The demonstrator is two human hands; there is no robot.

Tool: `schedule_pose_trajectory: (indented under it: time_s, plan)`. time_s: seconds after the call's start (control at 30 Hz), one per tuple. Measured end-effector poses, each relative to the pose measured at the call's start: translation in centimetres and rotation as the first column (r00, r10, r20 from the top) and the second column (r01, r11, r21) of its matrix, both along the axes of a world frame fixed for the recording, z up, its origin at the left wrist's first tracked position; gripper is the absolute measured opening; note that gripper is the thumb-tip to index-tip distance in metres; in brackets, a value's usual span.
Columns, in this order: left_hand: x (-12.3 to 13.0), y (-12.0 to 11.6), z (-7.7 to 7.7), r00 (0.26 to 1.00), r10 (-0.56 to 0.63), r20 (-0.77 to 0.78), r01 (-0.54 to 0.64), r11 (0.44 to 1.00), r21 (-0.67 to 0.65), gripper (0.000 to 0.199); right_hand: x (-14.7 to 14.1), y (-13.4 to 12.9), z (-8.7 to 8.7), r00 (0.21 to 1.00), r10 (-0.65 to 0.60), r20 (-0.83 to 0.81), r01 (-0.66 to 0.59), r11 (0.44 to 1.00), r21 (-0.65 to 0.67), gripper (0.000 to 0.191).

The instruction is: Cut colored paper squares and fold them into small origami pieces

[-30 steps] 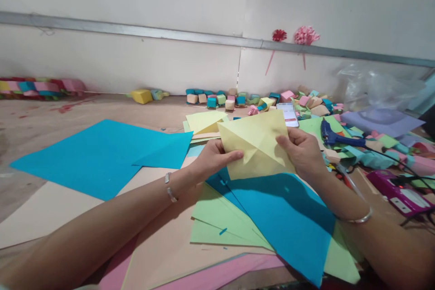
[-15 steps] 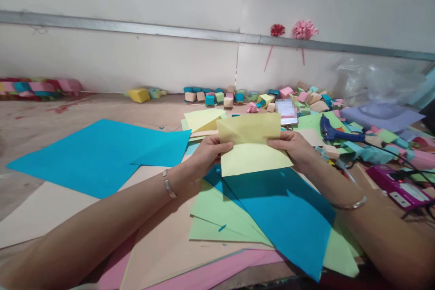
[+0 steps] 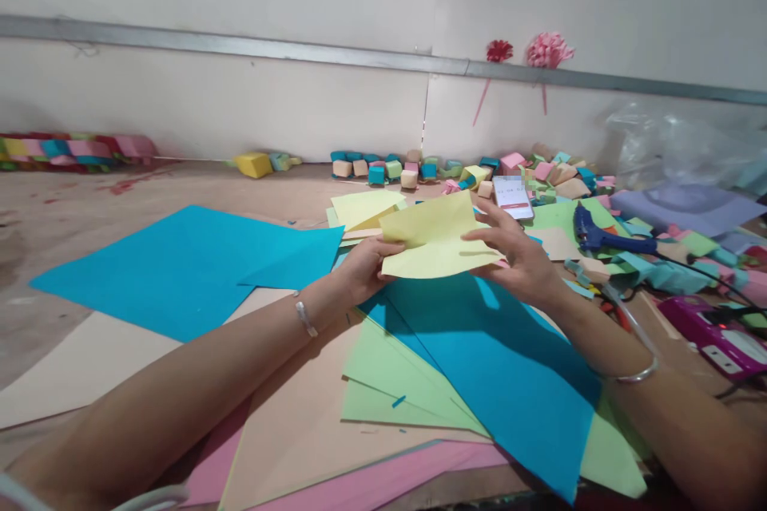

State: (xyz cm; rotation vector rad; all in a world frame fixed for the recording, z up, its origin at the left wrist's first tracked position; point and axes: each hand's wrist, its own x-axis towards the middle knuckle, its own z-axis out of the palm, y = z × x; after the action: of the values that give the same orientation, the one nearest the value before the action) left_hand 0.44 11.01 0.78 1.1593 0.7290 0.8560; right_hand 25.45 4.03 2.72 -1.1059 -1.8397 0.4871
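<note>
Paper, yellow [image 3: 428,251], up in the air btwn both hands, mid-table, bent along a crease so the back half tilts up and the front half lies flatter! L hand [image 3: 367,265] has the L edge, thumb and fingers pinching it. R hand [image 3: 512,251] at the R side, fingers spread and curved round that edge; can't tell if any tip presses on it. Directly below, blue sheet no. 1 [image 3: 509,367], w/ shadow across it, lying over green sheets [image 3: 407,395]; peach sheet [image 3: 288,431] under those, pink sheet [image 3: 383,483] poking out at the near edge. Over L, blue sheet no. 2 [image 3: 185,271], one corner folded over. Just behind the hands, more yellow paper [image 3: 363,207], then phone [image 3: 514,204], screen up. Out R: blue glue gun [image 3: 605,238] amid paper bits, magenta power strip [image 3: 719,339] w/ a red light. Along the back, a row of small paper boxes [image 3: 392,171] near the wall [image 3: 240,112]; higher up, red flower [image 3: 499,50] and pink flower [image 3: 550,50] at the metal rail [image 3: 269,49].
</note>
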Motion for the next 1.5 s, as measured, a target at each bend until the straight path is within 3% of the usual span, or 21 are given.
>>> schedule_pose_trajectory:
  time_s: [0.07,0.23,0.43,0.53,0.6,0.67,0.77,0.93,1.0,1.1,1.3,1.5]
  plan:
    - [0.0,-0.4,0.2,0.997,-0.061,-0.047,0.061,0.998,-0.005,0.008,-0.3,-0.2,-0.1,0.990,-0.041,-0.134,0.035,0.998,-0.047,0.021]
    - [-0.2,-1.7,0.6,0.976,-0.137,-0.171,0.151,0.986,0.071,0.006,-0.6,0.0,-0.6,0.917,-0.133,-0.376,0.066,0.980,-0.186,0.025]
    - [-0.1,-1.8,0.4,0.982,-0.072,-0.177,0.106,0.976,0.192,0.013,-1.0,-0.1,-0.7,0.859,-0.244,-0.451,0.105,0.945,-0.311,0.028]
    - [-0.1,-1.5,0.5,0.994,-0.022,-0.109,0.049,0.967,0.252,0.038,-1.1,-0.1,-1.0,0.849,-0.295,-0.438,0.137,0.924,-0.356,0.030]
    - [-0.2,-1.4,0.7,0.996,0.025,-0.084,0.007,0.932,0.363,0.057,-1.0,0.0,-1.2,0.850,-0.318,-0.421,0.155,0.913,-0.377,0.032]
    - [-0.3,-1.5,0.9,0.990,0.091,-0.108,-0.029,0.881,0.473,0.061,-1.1,0.0,-1.3,0.859,-0.325,-0.396,0.164,0.907,-0.388,0.031]
    - [-0.2,-1.8,0.8,0.944,0.246,-0.219,-0.079,0.815,0.574,0.057,-1.2,0.0,-1.3,0.861,-0.322,-0.394,0.159,0.905,-0.394,0.030]
    - [0.2,-1.7,0.1,0.849,0.459,-0.261,-0.184,0.720,0.670,0.028,-1.6,0.1,-1.5,0.850,-0.264,-0.455,0.112,0.936,-0.334,0.029]
    - [0.1,-1.6,-0.1,0.836,0.479,-0.268,-0.183,0.704,0.686,0.026,-1.7,0.2,-1.5,0.829,-0.230,-0.510,0.082,0.952,-0.295,0.040]
    - [0.0,-1.5,0.0,0.829,0.485,-0.280,-0.167,0.691,0.703,0.025,-1.7,0.2,-1.5,0.817,-0.275,-0.507,0.132,0.945,-0.299,0.057]
    - [0.0,-1.4,0.0,0.810,0.511,-0.289,-0.157,0.663,0.732,0.017,-1.3,0.5,-2.1,0.838,-0.299,-0.456,0.174,0.939,-0.297,0.040]
    - [0.1,-1.4,0.1,0.817,0.493,-0.297,-0.147,0.678,0.720,0.017,-1.1,0.8,-2.7,0.838,-0.294,-0.461,0.180,0.945,-0.274,0.036]
